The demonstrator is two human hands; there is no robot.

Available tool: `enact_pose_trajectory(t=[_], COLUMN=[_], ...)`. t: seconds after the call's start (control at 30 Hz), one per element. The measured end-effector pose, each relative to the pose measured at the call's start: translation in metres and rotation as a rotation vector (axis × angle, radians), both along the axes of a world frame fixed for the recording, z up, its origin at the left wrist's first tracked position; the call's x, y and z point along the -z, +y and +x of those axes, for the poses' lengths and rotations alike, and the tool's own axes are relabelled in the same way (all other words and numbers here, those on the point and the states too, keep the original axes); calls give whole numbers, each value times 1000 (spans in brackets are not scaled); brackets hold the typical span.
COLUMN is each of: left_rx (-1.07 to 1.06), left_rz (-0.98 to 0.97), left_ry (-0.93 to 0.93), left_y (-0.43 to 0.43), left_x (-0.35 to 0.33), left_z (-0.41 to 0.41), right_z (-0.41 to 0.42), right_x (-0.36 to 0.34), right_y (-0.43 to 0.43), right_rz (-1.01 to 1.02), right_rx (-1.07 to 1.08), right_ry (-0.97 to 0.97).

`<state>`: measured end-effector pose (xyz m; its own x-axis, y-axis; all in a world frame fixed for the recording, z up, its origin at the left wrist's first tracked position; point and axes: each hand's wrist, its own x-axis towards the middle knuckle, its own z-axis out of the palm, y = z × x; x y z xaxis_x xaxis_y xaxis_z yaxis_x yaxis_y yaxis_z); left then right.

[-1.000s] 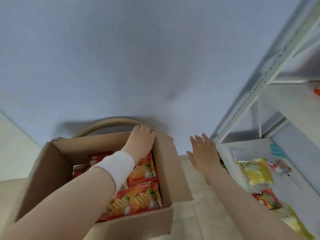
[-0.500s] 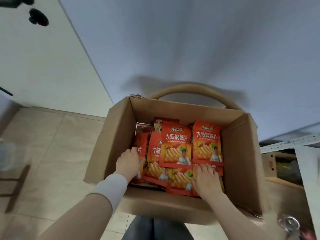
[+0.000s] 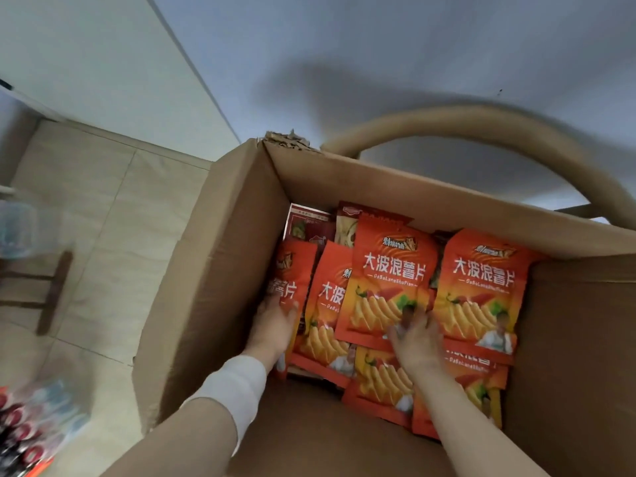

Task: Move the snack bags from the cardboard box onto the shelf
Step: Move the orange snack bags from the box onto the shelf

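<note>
An open cardboard box [image 3: 220, 256] fills the view, packed with several orange-red snack bags of wavy chips. My left hand [image 3: 275, 330], a white band on its wrist, reaches in along the box's left wall and grips the leftmost snack bag [image 3: 292, 277], thumb on its face. My right hand [image 3: 414, 339], blurred by motion, lies with spread fingers on the lower right corner of the middle snack bag [image 3: 385, 287]. Another snack bag [image 3: 481, 287] lies to its right. The shelf is out of view.
A curved tan chair back [image 3: 481, 127] arches behind the box against the pale wall. Beige floor tiles [image 3: 103, 208] lie to the left, with a dark wooden leg [image 3: 55, 290]. Blurred red and blue packages [image 3: 27, 438] sit at the bottom left.
The view swung from the shelf down onto the box and closer in. My right hand came off the shelf side into the box, then slid forward onto the middle bag. My left hand moved to the leftmost bag.
</note>
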<state>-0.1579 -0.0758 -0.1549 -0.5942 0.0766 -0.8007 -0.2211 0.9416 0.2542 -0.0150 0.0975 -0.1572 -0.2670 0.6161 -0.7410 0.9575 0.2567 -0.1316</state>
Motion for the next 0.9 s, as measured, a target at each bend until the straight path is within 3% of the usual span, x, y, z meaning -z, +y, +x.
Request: enact_pose_trajectory(t=[0.1, 0.23, 0.43, 0.63, 0.7, 0.83, 0.9], left_rx=[57, -59, -166, -232, -167, -258, -259], left_rz=[-48, -26, -147, -29, -16, 45, -11], left_ry=[101, 177, 58, -79, -53, 93, 25], left_y=[2, 0, 9, 18, 19, 12, 8], left_x=[1, 2, 28, 31, 29, 30, 35], left_z=[11, 11, -6, 5, 4, -11, -16], right_z=[-9, -12, -20, 9, 21, 36, 39], right_x=[6, 5, -3, -16, -18, -14, -11], right_y=[3, 8, 14, 16, 22, 26, 26], right_rz=[84, 102, -307, -292, -289, -287, -298], right_rx=[150, 305, 496, 524, 542, 573, 597], right_ry=[27, 172, 203, 238, 230, 215, 218])
